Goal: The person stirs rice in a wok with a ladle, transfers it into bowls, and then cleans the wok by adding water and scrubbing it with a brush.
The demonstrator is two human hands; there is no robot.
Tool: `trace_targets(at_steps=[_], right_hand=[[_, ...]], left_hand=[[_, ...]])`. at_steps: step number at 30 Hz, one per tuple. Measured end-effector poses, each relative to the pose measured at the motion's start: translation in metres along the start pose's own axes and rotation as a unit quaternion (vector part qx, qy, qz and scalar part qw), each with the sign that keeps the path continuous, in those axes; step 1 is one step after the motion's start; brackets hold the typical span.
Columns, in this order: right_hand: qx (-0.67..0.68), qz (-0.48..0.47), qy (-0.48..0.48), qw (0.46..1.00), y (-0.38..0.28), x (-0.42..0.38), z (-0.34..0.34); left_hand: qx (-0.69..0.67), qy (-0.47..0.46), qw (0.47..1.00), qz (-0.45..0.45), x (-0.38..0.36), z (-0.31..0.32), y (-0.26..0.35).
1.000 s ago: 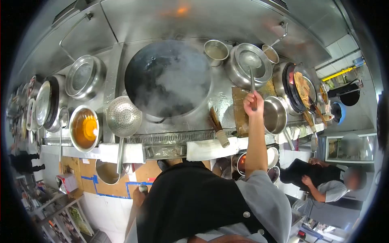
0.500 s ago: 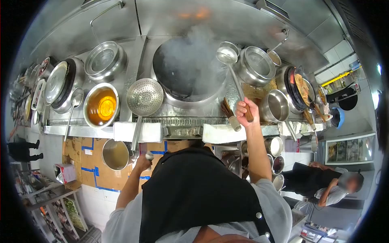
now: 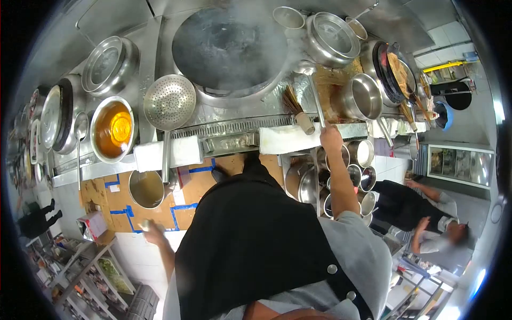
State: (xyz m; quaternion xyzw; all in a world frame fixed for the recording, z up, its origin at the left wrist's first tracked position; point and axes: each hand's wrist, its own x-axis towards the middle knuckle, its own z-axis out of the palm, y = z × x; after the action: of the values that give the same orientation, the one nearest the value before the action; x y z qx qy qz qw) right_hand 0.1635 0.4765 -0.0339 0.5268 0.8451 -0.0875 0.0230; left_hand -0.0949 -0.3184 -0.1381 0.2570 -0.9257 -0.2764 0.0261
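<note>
My right hand (image 3: 332, 140) is closed round the handle end of a long ladle (image 3: 316, 96), whose bowl lies near the right side of the steaming wok (image 3: 229, 50). A bundled bamboo brush (image 3: 304, 120) lies just left of the ladle's handle. Down at the left, beyond the counter's edge, my left hand (image 3: 154, 234) holds a small pale object, blurred, below the pot of cloudy liquid (image 3: 147, 189). A perforated strainer (image 3: 170, 102) rests between the wok and a bowl of amber oil (image 3: 113, 129).
White folded cloths (image 3: 168, 152) lie along the counter's front edge. A saucepan (image 3: 364, 96) and lidded pot (image 3: 334, 38) stand at the right. Several containers of sauces sit below the counter near my right forearm. Another person (image 3: 421, 213) stands at the far right.
The ladle has come down from above the counter, its bowl now lower beside the wok. My left hand has moved down and left, away from my body. The view has shifted.
</note>
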Motion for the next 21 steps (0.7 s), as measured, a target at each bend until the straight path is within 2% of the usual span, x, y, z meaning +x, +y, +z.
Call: trace_targets(at_steps=[2, 4, 6, 8, 10, 12, 14, 15, 16, 18, 20, 21], right_hand=[[0.020, -0.018, -0.025, 0.999, -0.038, 0.007, -0.013], [-0.008, -0.067, -0.107, 0.992, -0.075, 0.019, -0.014], [-0.079, -0.107, -0.167, 0.977, -0.088, 0.044, 0.011], [-0.030, -0.086, -0.169, 0.981, -0.089, 0.061, 0.011], [0.010, -0.068, -0.159, 0.985, -0.091, 0.046, -0.007], [0.021, -0.138, -0.043, 0.989, -0.089, 0.003, -0.019], [0.101, -0.274, -0.114, 0.950, -0.007, 0.008, 0.058], [0.225, -0.078, -0.248, 0.939, -0.020, 0.015, 0.022], [0.328, 0.126, -0.366, 0.862, -0.037, 0.017, -0.029], [0.453, 0.062, -0.248, 0.854, -0.074, 0.017, -0.120], [0.408, -0.040, -0.193, 0.892, -0.120, 0.046, -0.196], [0.332, -0.121, -0.196, 0.915, -0.155, 0.070, -0.210]], left_hand=[[0.006, 0.042, 0.995, 0.087, 0.023, -0.013, 0.075], [-0.220, -0.119, 0.964, 0.095, 0.013, -0.028, 0.196], [-0.293, -0.226, 0.919, 0.138, 0.009, -0.020, 0.287], [-0.287, -0.345, 0.888, 0.101, 0.014, 0.009, 0.344], [-0.295, -0.366, 0.870, 0.149, -0.004, 0.046, 0.386], [-0.297, -0.418, 0.848, 0.137, -0.046, 0.062, 0.430], [-0.279, -0.480, 0.826, 0.100, -0.065, 0.123, 0.427], [-0.331, -0.519, 0.787, 0.034, -0.080, 0.133, 0.435], [-0.381, -0.554, 0.740, -0.031, -0.100, 0.139, 0.444], [-0.472, -0.608, 0.619, -0.157, -0.136, 0.148, 0.467], [-0.439, -0.571, 0.660, -0.214, -0.153, 0.140, 0.489], [-0.431, -0.540, 0.693, -0.205, -0.161, 0.125, 0.507]])
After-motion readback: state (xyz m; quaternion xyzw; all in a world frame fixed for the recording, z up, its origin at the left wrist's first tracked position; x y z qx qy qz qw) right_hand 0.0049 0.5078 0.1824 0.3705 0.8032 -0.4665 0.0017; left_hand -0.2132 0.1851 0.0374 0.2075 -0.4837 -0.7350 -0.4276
